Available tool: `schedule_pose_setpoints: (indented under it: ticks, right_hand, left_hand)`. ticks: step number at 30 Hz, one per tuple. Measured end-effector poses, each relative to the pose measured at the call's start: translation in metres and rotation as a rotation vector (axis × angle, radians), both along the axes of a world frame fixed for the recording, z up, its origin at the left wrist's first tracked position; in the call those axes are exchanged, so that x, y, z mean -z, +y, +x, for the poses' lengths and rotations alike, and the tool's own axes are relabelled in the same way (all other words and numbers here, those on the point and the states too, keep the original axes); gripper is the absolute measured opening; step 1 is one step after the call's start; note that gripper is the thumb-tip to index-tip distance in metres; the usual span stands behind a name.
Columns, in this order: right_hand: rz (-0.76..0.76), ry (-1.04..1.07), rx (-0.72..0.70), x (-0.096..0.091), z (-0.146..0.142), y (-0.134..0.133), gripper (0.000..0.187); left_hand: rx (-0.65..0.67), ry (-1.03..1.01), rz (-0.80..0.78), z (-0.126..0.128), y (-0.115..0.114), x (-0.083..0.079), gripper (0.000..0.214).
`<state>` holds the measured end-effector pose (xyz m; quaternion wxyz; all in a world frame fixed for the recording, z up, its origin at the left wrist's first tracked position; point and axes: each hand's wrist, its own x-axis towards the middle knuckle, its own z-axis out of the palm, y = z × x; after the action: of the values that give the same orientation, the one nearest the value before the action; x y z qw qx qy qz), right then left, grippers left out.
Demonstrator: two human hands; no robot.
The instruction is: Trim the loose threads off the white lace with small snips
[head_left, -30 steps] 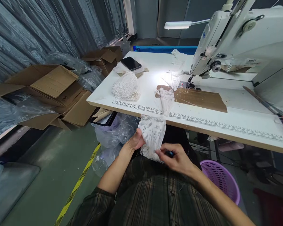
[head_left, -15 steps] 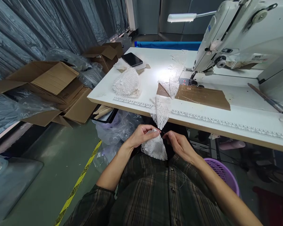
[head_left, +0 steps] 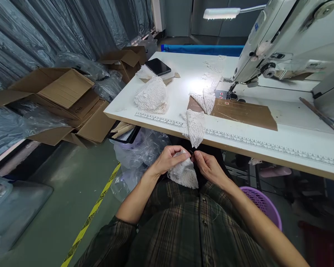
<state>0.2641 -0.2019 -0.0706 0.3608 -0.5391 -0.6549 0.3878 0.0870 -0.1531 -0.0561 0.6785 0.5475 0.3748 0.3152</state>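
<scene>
My left hand (head_left: 169, 158) pinches the top edge of a small piece of white lace (head_left: 184, 175) that hangs over my lap, below the table's front edge. My right hand (head_left: 208, 167) is closed right beside it, fingertips meeting the left hand's at the lace, with a small dark tool between them that I cannot make out. A strip of lace (head_left: 195, 127) droops over the edge of the white sewing table (head_left: 267, 137) and runs back across a brown cardboard sheet (head_left: 239, 111) toward the needle of the sewing machine (head_left: 289, 40).
A heap of lace (head_left: 152, 97) and a black phone (head_left: 157, 66) lie on the table's left part. Open cardboard boxes (head_left: 61, 100) and plastic bags (head_left: 139, 152) fill the floor at left. A purple basket (head_left: 263, 207) stands under the table at right. A lamp (head_left: 221, 13) lights the tabletop.
The lace I held against the hanging strip has come apart from it and now lies bunched in my lap. Both hands have drawn together at its top edge.
</scene>
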Motion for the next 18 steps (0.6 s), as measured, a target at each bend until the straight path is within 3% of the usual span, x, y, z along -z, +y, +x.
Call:
schedule_pose_setpoints:
  ticks: [7, 11, 15, 18]
  right_hand:
    - [0.031, -0.076, 0.037, 0.004, -0.004, -0.001, 0.051]
    - [-0.097, 0.169, 0.015, 0.013, -0.007, -0.007, 0.053]
    - [-0.250, 0.253, -0.108, 0.023, -0.003, -0.020, 0.044]
    - [-0.205, 0.106, -0.011, 0.027, 0.004, -0.023, 0.037]
  left_hand:
    - [-0.023, 0.022, -0.045, 0.001, -0.002, -0.002, 0.031]
    - [-0.001, 0.002, -0.059, 0.000, -0.005, 0.001, 0.032]
    - [-0.003, 0.031, -0.072, 0.000, -0.004, 0.021, 0.034]
    - [-0.019, 0.243, 0.157, -0.001, -0.001, 0.043, 0.033]
